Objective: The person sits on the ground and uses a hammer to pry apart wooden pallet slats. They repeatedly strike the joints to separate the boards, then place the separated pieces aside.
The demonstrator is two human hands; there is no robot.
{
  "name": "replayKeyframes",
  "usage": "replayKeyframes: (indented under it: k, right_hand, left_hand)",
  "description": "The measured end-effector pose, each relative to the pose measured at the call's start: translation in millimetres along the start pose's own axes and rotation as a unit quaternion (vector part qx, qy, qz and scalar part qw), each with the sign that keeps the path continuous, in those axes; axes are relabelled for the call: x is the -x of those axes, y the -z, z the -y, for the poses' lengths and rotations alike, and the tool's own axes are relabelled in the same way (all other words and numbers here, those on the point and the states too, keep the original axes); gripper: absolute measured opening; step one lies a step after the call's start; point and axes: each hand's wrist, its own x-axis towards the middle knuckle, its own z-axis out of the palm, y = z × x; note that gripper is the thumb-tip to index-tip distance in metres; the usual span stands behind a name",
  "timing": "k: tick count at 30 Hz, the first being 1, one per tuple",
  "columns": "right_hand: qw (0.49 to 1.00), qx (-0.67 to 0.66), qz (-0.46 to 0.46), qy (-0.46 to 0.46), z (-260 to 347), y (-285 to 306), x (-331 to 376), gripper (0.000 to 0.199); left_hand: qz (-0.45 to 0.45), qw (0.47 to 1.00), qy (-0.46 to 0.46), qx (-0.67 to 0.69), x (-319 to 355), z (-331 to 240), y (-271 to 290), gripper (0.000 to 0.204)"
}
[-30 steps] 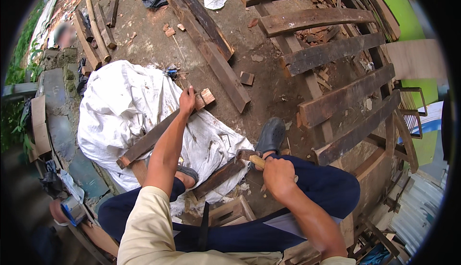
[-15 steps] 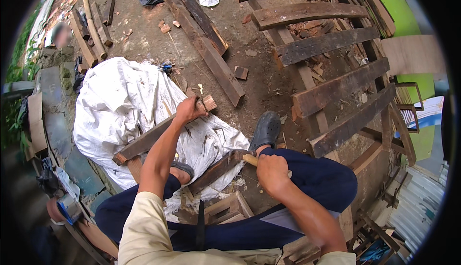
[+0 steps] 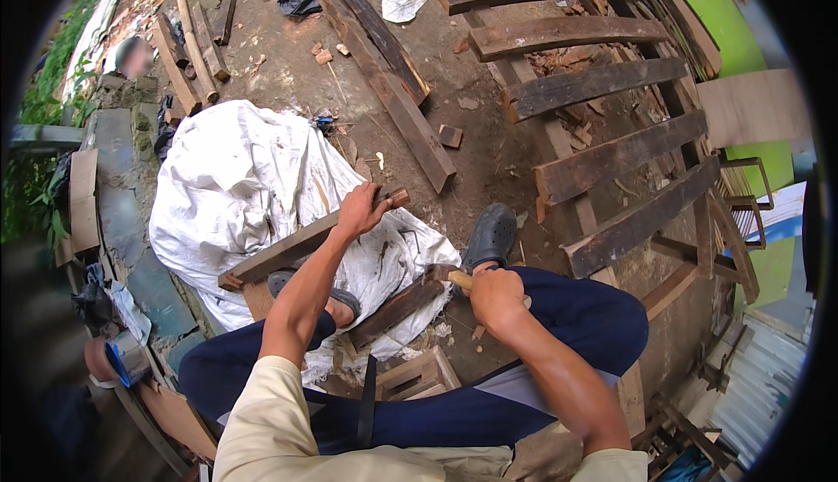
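Note:
My left hand (image 3: pixel 357 210) is closed over the far end of a brown wooden beam (image 3: pixel 292 249), which slants over a white woven sack (image 3: pixel 214 181). The beam's near-left end rests by another piece of wood (image 3: pixel 257 299). In front of my right knee, my right hand (image 3: pixel 497 297) grips the pale wooden handle of a hammer (image 3: pixel 460 279); its dark head is partly seen. Close by the hammer head, a dark wooden block (image 3: pixel 397 313) lies tilted on the sack's edge. My feet, in dark clogs (image 3: pixel 491 236), stand on either side of it.
At the right stands a slatted wooden frame (image 3: pixel 621 157). Two long planks (image 3: pixel 390 93) lie on the dirt ahead, near a small wood offcut (image 3: pixel 450 136). More timber (image 3: pixel 194 41) lies at the far left, where a person (image 3: pixel 131 56) is partly visible. A low wall (image 3: pixel 131 229) runs along the left.
The beam under my left hand has turned a little, and my left fingers have shifted on its end. My right hand keeps its grip on the hammer. The whole view has shifted slightly.

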Motion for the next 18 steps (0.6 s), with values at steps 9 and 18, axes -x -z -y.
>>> replayKeyframes:
  k: [9, 18]
  right_hand:
    - [0.999, -0.016, -0.042, -0.001, 2.7, -15.9, 11.7, 0.016]
    - [0.998, -0.031, 0.005, -0.050, 18.2, 2.5, 34.9, 0.009]
  left_hand:
    - [-0.045, 0.999, 0.010, -0.028, -72.2, -27.2, -15.5, 0.040]
    - [0.030, 0.980, 0.024, -0.193, -194.0, -103.5, -86.9, 0.060]
